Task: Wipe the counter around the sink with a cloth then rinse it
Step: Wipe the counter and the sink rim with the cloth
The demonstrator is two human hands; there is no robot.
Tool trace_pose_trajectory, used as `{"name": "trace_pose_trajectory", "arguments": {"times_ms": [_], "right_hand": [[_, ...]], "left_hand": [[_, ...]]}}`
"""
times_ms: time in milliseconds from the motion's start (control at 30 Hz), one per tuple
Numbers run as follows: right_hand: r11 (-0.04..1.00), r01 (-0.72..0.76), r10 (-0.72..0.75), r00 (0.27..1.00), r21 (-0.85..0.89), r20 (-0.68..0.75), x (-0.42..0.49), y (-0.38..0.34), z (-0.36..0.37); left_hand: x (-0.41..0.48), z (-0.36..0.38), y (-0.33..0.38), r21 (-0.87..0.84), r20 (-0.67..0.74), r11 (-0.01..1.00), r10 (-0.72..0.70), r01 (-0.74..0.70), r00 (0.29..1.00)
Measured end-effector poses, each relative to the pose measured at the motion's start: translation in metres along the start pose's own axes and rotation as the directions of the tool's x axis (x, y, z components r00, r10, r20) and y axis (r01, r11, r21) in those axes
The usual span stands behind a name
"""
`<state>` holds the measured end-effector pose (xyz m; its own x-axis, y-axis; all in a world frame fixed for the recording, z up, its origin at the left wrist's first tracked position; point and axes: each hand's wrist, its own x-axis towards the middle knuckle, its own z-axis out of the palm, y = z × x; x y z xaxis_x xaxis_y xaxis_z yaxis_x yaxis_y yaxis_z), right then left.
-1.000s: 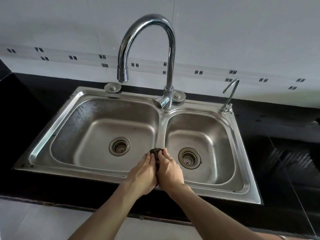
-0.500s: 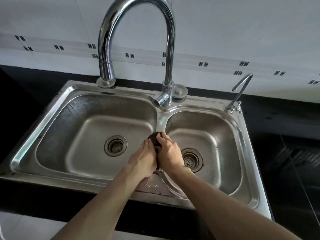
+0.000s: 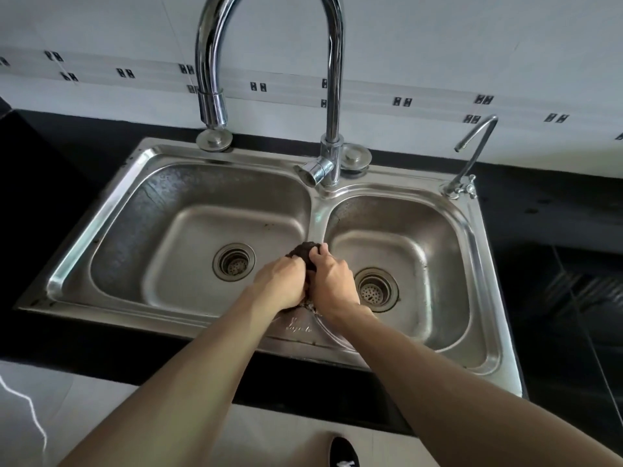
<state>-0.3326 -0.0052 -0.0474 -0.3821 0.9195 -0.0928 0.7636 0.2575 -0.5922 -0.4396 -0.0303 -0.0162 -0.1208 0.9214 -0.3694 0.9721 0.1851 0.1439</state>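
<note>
A small dark cloth (image 3: 303,251), bunched into a wad, sits between my two hands over the divider of the steel double sink (image 3: 111,210). My left hand (image 3: 281,284) grips the cloth from the left with curled fingers. My right hand (image 3: 332,281) grips it from the right, fingers curled over its top. Most of the cloth is hidden inside the hands. The tall chrome tap (image 3: 332,96) stands behind the divider, its spout (image 3: 211,106) over the left basin's back rim. No water is running.
Black counter (image 3: 553,214) surrounds the sink, with a white tiled wall behind. A small chrome filter tap (image 3: 470,156) stands at the sink's back right corner. Each basin has a drain strainer (image 3: 233,267). A dark shoe (image 3: 344,455) shows on the floor below.
Both hands with the cloth have moved forward from the sink's front rim to over the divider. The fingers have curled tighter round the cloth. The camera has come closer.
</note>
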Motion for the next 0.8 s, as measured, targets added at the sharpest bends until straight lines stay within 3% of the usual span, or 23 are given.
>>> {"name": "trace_pose_trajectory", "arguments": {"times_ms": [300, 533, 600, 700, 800], "right_hand": [[0.982, -0.187, 0.187, 0.982, -0.031, -0.006, -0.062, -0.003, 0.000], [0.989, -0.003, 0.010, 0.999, -0.149, 0.047, -0.121, 0.026, -0.026], [0.985, 0.042, -0.033, 0.998, -0.168, 0.052, -0.128, 0.031, -0.033], [0.961, 0.098, -0.076, 0.993, -0.258, 0.094, -0.138, 0.034, -0.044], [0.947, 0.139, -0.107, 0.987, -0.289, 0.122, -0.151, 0.046, -0.059]], "left_hand": [[-0.065, -0.016, 0.029, 0.260, 0.077, 0.963, 0.051, -0.070, 0.996], [-0.105, 0.029, 0.051, 0.424, -0.041, 0.865, 0.315, -0.269, 0.948], [-0.113, 0.044, 0.063, 0.483, -0.053, 0.845, 0.289, -0.229, 0.956], [-0.124, 0.060, 0.081, 0.585, 0.039, 0.773, 0.274, -0.244, 0.961], [-0.134, 0.068, 0.102, 0.582, 0.013, 0.769, 0.314, -0.263, 0.949]]}}
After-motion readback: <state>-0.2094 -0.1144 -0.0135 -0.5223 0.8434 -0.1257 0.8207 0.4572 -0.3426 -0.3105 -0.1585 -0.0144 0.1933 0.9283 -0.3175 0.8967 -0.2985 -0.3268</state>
